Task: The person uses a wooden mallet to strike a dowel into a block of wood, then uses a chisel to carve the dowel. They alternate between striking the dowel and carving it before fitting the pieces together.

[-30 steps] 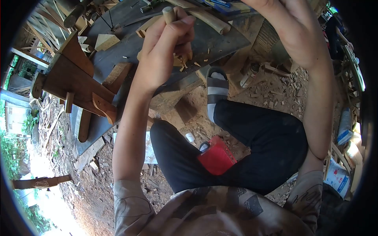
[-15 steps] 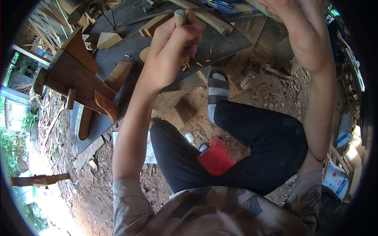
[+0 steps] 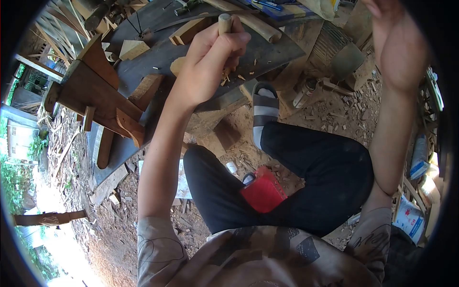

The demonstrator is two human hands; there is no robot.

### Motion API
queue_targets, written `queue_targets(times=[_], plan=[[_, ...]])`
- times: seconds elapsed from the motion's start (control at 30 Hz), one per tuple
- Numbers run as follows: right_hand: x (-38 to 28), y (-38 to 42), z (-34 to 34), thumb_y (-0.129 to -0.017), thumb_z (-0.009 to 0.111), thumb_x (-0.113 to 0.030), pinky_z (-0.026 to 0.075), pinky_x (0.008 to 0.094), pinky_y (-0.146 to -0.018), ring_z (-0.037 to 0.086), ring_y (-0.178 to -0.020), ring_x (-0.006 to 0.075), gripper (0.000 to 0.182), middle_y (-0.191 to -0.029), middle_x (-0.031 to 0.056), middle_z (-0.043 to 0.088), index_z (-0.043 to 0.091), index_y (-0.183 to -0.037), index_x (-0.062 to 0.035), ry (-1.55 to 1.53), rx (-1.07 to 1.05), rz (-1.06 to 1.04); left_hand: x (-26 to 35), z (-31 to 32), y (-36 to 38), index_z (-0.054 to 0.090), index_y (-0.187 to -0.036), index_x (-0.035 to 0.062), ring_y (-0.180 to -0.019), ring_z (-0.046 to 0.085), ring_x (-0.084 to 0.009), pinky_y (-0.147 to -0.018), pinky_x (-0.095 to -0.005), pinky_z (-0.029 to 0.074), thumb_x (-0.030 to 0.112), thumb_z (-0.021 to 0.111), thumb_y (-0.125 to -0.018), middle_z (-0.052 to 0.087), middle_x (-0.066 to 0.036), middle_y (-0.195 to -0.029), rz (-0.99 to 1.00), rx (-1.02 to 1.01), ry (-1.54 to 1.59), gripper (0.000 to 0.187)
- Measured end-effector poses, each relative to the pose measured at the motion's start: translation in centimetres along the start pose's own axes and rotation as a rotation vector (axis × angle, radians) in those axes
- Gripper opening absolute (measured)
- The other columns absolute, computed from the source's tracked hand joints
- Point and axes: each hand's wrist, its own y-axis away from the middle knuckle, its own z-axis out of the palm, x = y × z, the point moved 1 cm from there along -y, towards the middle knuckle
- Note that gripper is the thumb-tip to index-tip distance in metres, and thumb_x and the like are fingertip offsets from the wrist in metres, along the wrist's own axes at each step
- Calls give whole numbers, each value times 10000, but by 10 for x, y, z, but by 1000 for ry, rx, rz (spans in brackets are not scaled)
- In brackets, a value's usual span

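Note:
My left hand is closed round a wooden-handled chisel, held upright; the round handle end sticks out above the fist and the blade is hidden. Below the fist lie small wood chips, and a pale piece of wood shows beside the wrist, mostly covered by the hand. My right hand is raised at the top right, fingers curled. Most of its fingers fall beyond the view's edge, so what it grips cannot be made out.
A dark work board carries wood blocks, a round wooden bar and a blue pen. A shaped wooden piece stands at left. On the chip-strewn ground are a red container and a spray can.
My right hand has swung outward to the right and slightly down, away from the board. The left hand and the chisel stay almost in place.

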Motion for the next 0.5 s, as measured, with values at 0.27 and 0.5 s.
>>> queue_targets(times=[0.27, 0.5], plan=[[-9, 5, 18, -1051, 542, -583, 391, 277, -512, 467, -592, 95, 582, -723, 31, 494, 633, -1033, -9, 155, -509, 400, -5, 0, 2, 531, -901, 73, -655, 444, -82, -616, -250, 391, 266, 532, -1013, 470, 20, -751, -28, 9, 53, 224], [-5, 2, 21, -1044, 556, -587, 405, 322, -500, 426, -536, 109, 592, -679, -6, 461, 627, -1080, 0, 211, -722, 532, 0, 2, 3, 521, -888, 75, -686, 430, -81, -629, -253, 401, 267, 517, -1008, 464, 16, -765, -84, 33, 35, 227]])
